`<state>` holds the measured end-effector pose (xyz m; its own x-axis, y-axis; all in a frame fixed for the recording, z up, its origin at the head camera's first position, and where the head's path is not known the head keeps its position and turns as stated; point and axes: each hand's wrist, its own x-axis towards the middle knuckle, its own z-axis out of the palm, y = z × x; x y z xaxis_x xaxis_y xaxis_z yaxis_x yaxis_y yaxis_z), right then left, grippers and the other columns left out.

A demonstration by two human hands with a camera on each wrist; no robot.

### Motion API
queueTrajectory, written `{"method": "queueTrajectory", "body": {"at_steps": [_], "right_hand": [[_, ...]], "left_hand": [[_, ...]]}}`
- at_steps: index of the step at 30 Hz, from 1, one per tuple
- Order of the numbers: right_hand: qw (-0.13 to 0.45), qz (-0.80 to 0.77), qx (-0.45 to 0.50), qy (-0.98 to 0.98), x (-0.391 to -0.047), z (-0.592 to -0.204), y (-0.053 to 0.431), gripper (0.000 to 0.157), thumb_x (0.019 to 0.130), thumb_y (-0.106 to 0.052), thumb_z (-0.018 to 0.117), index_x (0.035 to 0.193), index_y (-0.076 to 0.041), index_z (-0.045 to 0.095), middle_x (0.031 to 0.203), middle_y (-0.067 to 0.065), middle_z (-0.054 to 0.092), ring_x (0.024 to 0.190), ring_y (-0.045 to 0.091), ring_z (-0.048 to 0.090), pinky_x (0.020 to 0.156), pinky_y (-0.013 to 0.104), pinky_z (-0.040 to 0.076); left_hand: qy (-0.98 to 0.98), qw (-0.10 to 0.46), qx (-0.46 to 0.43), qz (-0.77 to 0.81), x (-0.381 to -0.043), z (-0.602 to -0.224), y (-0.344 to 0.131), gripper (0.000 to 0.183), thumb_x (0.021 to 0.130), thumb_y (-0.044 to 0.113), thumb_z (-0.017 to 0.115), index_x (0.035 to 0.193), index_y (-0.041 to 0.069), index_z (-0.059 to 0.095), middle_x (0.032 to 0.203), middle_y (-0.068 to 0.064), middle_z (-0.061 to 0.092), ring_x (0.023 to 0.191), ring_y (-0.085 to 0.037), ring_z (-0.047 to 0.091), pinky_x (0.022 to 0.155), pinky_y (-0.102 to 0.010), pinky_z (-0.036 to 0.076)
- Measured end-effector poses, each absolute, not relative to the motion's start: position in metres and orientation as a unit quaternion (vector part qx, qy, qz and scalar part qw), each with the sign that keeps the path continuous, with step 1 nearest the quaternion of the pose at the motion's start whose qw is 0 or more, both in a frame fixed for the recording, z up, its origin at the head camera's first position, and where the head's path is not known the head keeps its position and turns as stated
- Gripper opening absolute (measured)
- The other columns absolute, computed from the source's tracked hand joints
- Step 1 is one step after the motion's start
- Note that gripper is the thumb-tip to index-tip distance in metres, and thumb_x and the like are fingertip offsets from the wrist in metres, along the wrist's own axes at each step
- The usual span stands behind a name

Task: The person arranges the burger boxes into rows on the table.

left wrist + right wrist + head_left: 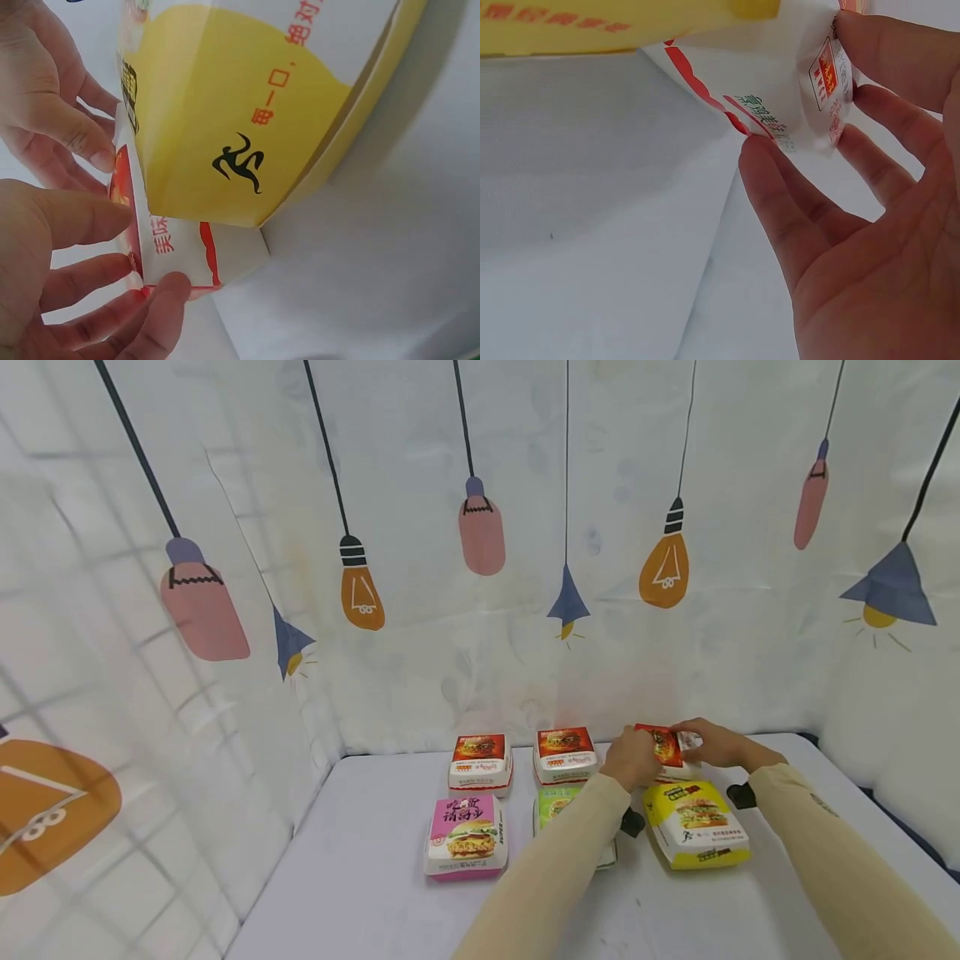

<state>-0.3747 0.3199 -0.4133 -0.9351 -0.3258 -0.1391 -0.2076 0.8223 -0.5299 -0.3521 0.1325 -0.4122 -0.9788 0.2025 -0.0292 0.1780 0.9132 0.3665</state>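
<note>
At the back right of the table, a red and white burger box [666,746] is held from both sides. My left hand [632,758] grips its left side, thumb near the red top and fingertips along the lower edge in the left wrist view. On the other side, my right hand [716,743] pinches the white corner, fingers spread around the box's printed side [810,82] in the right wrist view. Just in front of it sits a yellow and white burger box [697,827], which overlaps the held box in both wrist views.
To the left, two more red and white boxes [481,762] [566,755] stand along the back edge. In front of them are a pink box [467,837] and a green box [555,803], partly behind my left sleeve. A white lamp-print backdrop [510,652] rises behind the table [360,860].
</note>
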Motion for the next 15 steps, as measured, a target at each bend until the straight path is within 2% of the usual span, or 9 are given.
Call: {"method": "queueTrajectory", "body": {"at_steps": [7, 11, 15], "right_hand": [[0.116, -0.254, -0.128, 0.952, -0.3738, -0.4144, 0.3209, 0.063, 0.099, -0.022, 0.065, 0.149, 0.007, 0.04, 0.145, 0.04, 0.034, 0.126, 0.056, 0.042, 0.105, 0.075, 0.036], [0.119, -0.261, -0.129, 0.949, -0.3708, -0.4133, 0.3209, 0.061, 0.099, -0.019, 0.062, 0.149, 0.009, 0.04, 0.141, 0.04, 0.036, 0.118, 0.051, 0.048, 0.102, 0.07, 0.042], [0.126, -0.274, -0.121, 0.946, -0.3667, -0.4106, 0.3206, 0.061, 0.097, -0.015, 0.062, 0.149, 0.009, 0.04, 0.14, 0.039, 0.035, 0.114, 0.048, 0.051, 0.101, 0.067, 0.045]], "left_hand": [[0.975, 0.044, 0.085, 0.202, -0.3488, -0.4129, 0.1344, 0.032, 0.087, 0.034, 0.081, 0.112, 0.017, 0.075, 0.119, 0.002, 0.056, 0.089, -0.018, 0.056, 0.084, -0.029, 0.055], [0.977, 0.034, 0.087, 0.189, -0.3468, -0.414, 0.1333, 0.034, 0.086, 0.038, 0.081, 0.112, 0.017, 0.075, 0.117, 0.003, 0.056, 0.093, -0.018, 0.055, 0.085, -0.03, 0.054], [0.979, 0.024, 0.088, 0.184, -0.3444, -0.4135, 0.1323, 0.043, 0.084, 0.043, 0.082, 0.118, 0.019, 0.073, 0.119, 0.002, 0.056, 0.098, -0.018, 0.054, 0.085, -0.031, 0.054]]}}
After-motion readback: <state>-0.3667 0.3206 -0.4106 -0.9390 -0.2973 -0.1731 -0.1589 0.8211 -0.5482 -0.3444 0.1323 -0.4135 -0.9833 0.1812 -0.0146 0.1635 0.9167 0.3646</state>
